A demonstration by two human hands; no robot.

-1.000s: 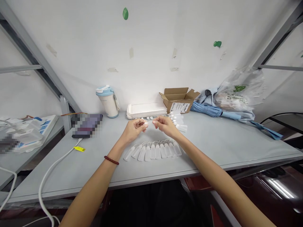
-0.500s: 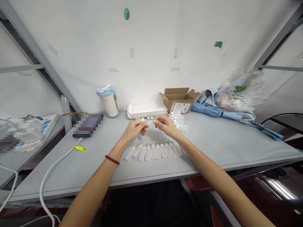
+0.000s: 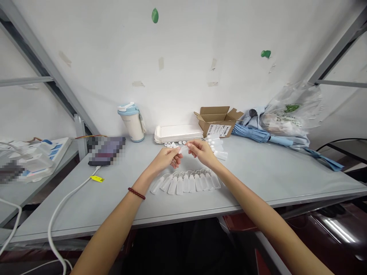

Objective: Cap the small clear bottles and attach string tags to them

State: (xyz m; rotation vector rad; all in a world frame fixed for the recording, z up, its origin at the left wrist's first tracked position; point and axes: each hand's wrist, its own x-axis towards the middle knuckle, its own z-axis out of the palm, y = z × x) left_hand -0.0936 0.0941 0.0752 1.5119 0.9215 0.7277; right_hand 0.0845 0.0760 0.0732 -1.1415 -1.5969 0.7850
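A small translucent plastic bottle (image 3: pixel 184 149) is held up between my two hands, partly covered by fingers. The thumb and fingers of my left hand (image 3: pixel 167 157) are closed around its left part. My right hand (image 3: pixel 201 152) pinches the other end with its fingertips. Below my hands lies a fanned row of several similar bottles (image 3: pixel 186 184), with thin white tubes or straps at their tops. Behind my fingers are several small white caps (image 3: pixel 169 145). More clear bottles (image 3: pixel 221 155) lie just beyond my right hand.
A stack of white trays (image 3: pixel 178 132) and an open cardboard box (image 3: pixel 215 119) stand along the wall. To the left are a cream tumbler (image 3: pixel 132 126) and a phone (image 3: pixel 107 151) on a white cable. A folded blue umbrella (image 3: pixel 252 133) and a plastic bag (image 3: pixel 295 110) lie to the right.
My right fingertips have come to the end of the bottle, closing the gap between my hands. More of the bottle now shows between them. The row on the table has not moved.
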